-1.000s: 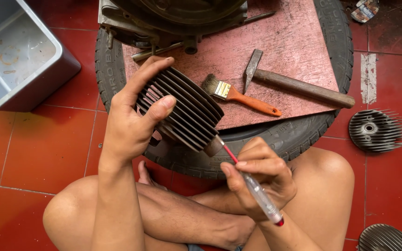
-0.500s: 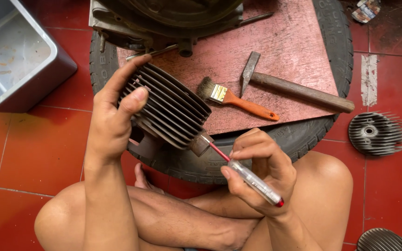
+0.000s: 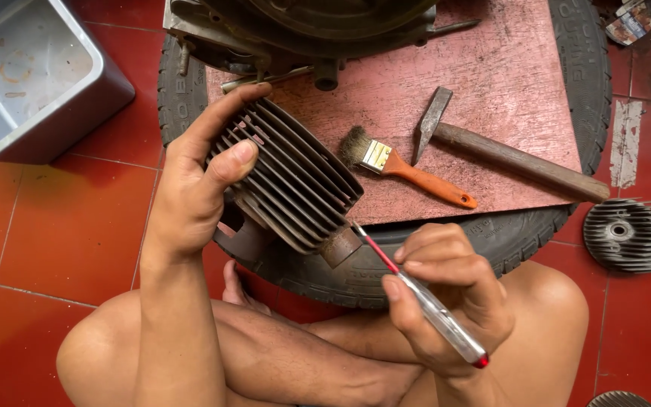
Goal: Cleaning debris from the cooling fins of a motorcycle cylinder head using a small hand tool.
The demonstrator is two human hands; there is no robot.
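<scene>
Hands working mid-job: left hand gripping finned cylinder, right hand pinching screwdriver, tip probing its grimy near-right corner

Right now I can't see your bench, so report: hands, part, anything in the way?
Left hand grips finned cylinder. Right hand holds screwdriver, tip at cylinder's edge. Nothing between them.

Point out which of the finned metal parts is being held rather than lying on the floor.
The finned cylinder, gripped in the left hand above the tyre. The round finned part lies untouched on the red floor tiles at right.
</scene>
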